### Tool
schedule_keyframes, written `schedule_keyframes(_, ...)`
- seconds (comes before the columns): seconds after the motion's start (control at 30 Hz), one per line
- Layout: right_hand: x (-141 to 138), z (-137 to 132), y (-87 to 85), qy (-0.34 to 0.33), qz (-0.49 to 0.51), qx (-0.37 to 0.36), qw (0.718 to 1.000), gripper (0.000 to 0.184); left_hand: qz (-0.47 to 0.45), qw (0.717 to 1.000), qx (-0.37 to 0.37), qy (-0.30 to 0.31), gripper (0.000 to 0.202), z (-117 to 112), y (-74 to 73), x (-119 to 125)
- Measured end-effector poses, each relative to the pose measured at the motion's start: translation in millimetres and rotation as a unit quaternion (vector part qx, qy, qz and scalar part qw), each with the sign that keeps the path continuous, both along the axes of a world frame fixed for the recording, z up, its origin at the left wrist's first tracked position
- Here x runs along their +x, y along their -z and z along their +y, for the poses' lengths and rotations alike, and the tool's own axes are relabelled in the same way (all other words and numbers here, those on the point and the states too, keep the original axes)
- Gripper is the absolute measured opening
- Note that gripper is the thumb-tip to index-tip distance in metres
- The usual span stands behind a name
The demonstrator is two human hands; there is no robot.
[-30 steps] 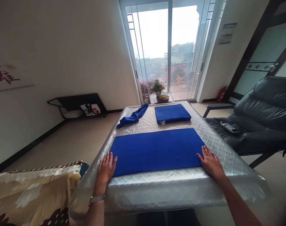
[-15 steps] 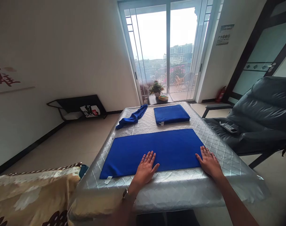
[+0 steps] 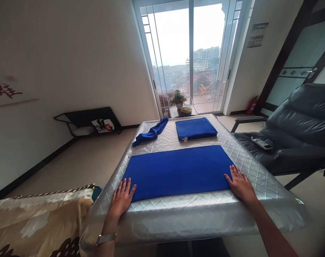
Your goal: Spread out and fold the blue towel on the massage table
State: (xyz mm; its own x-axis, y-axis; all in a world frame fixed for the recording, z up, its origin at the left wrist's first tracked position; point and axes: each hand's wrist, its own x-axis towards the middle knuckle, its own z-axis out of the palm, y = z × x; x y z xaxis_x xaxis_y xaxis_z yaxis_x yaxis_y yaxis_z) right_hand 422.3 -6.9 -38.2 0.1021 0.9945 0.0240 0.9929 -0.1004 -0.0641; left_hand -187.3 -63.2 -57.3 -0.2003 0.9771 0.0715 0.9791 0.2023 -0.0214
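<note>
A blue cloth [image 3: 178, 173] lies flat and smooth across the near half of the table. On its near left corner rests my left hand [image 3: 122, 196], palm down with fingers extended. My right hand [image 3: 239, 184] lies flat over the right edge of the same cloth, fingers stretched out. Neither hand grips anything. Farther back sits a neatly folded stack of blue cloth [image 3: 196, 127] with a small white tag. To its left is a crumpled, twisted blue cloth [image 3: 151, 132].
A silver quilted cover [image 3: 189, 217] drapes the table. Dark armchair [image 3: 298, 125] stands at right with a device on its seat. A patterned brown fabric [image 3: 39, 225] is at lower left. Behind the table, a small stand [image 3: 175, 113] holds a potted plant [image 3: 178, 99].
My left hand has moved left from the cloth's middle to its near left corner, covering the white tag there. The right hand stays at the right edge.
</note>
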Motion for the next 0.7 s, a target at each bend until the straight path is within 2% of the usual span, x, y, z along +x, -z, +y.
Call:
schedule_keyframes(0.1, 0.6, 0.2, -0.5, 0.003, 0.005, 0.000, 1.000, 0.078, -0.014, 1.000, -0.002, -0.008, 0.076, 1.0, 0.5, -9.8)
schedule_keyframes(0.33, 6.8, 3.4, 3.6, 0.001, 0.009, -0.010, 1.000, 0.078, -0.029, 0.999, 0.036, -0.020, 0.078, 2.4, 3.7, 0.9)
schedule_keyframes(0.47, 1.9, 5.5, -4.3, 0.019, 0.000, -0.023, 1.000, 0.077, -0.031, 0.999, 0.031, -0.013, 0.079, 2.4, 5.7, -0.4)
schedule_keyframes(0.57, -28.1, 6.1, -16.4, 0.026, -0.018, 0.011, 0.999, 0.075, -0.032, 0.999, 0.027, -0.010, 0.081, 2.7, 7.0, -2.0)
schedule_keyframes(0.7, -106.5, 8.3, -32.0, -0.085, 0.010, 0.020, 0.996, 0.070, -0.033, 0.999, 0.036, -0.002, 0.082, 3.2, 9.1, -3.5)
